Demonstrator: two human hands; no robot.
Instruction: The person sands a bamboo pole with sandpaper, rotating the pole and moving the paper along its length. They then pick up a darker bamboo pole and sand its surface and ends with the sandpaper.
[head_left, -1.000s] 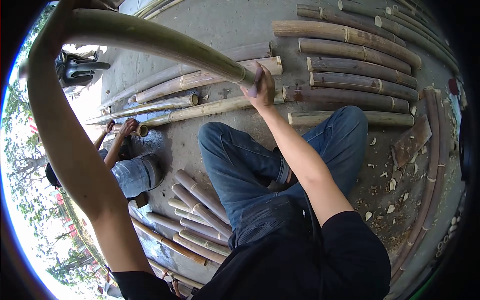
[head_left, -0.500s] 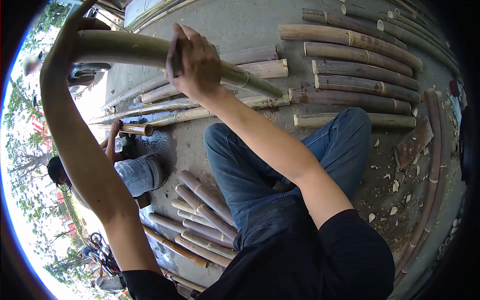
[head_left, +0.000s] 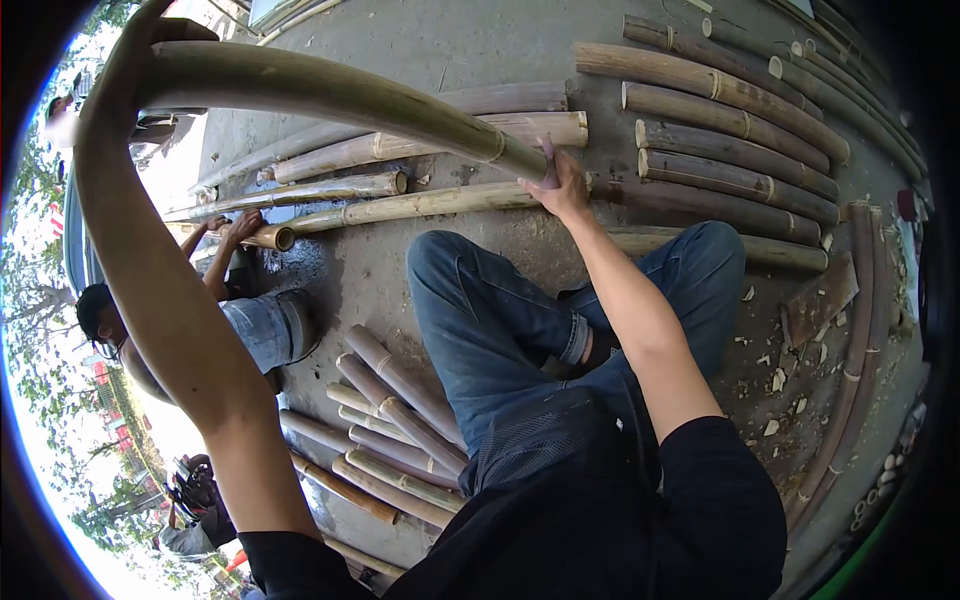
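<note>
A long greenish-brown bamboo pole (head_left: pixel 330 92) is raised across the upper part of the view. At its upper left end my left hand (head_left: pixel 125 75) is wrapped round it, partly hidden by the pole and the frame edge. Near the right end my right hand (head_left: pixel 565 188) grips the pole through a thin purplish cloth (head_left: pixel 548 165). The cloth wraps the pole, and my fingers look slightly blurred. My crossed legs in blue jeans (head_left: pixel 490 310) lie beneath.
Rows of cut bamboo (head_left: pixel 740 130) lie on the concrete at the upper right. Shorter pieces (head_left: pixel 400 400) are heaped beside my left knee. At the left another person (head_left: pixel 270 325) sits handling a wet bamboo pole (head_left: pixel 270 237). Wood chips (head_left: pixel 778 380) litter the ground at the right.
My right hand has slid with the cloth along the pole from its middle to near the right end. The pole's right end has risen a little. My left hand has stayed at the left end.
</note>
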